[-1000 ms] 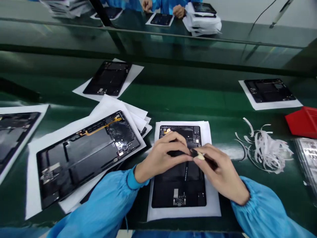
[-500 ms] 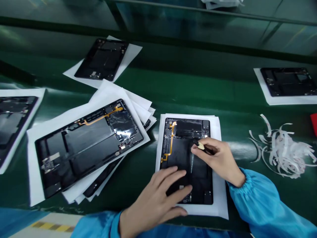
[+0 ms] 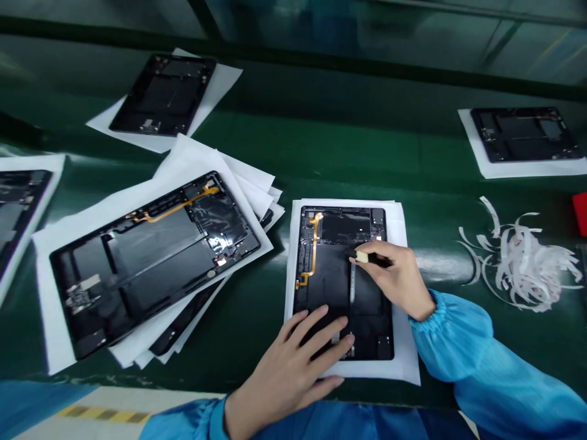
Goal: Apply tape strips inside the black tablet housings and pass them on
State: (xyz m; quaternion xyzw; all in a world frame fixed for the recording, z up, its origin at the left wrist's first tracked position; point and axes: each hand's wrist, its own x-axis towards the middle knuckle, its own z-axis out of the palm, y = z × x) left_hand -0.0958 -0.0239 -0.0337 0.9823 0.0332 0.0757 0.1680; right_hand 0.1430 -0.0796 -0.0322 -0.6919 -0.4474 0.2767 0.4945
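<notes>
In front of me an opened tablet housing lies on a white sheet. An orange flex cable runs along its left side, and a pale strip runs down its middle. My left hand rests with fingers spread over the housing's lower left part. Between thumb and fingertips my right hand pinches a small cream-and-black piece over the upper end of the pale strip. Its exact kind, and whether it touches the housing, I cannot tell.
To the left a similar housing tops a skewed stack with white sheets. More housings lie at the back left, far left and back right. Curled white strips are heaped at right, near a red object.
The view has shifted, so most things sit slightly higher in it. The piece in my right hand has turned, showing more of its cream side. My left hand stays spread on the housing.
</notes>
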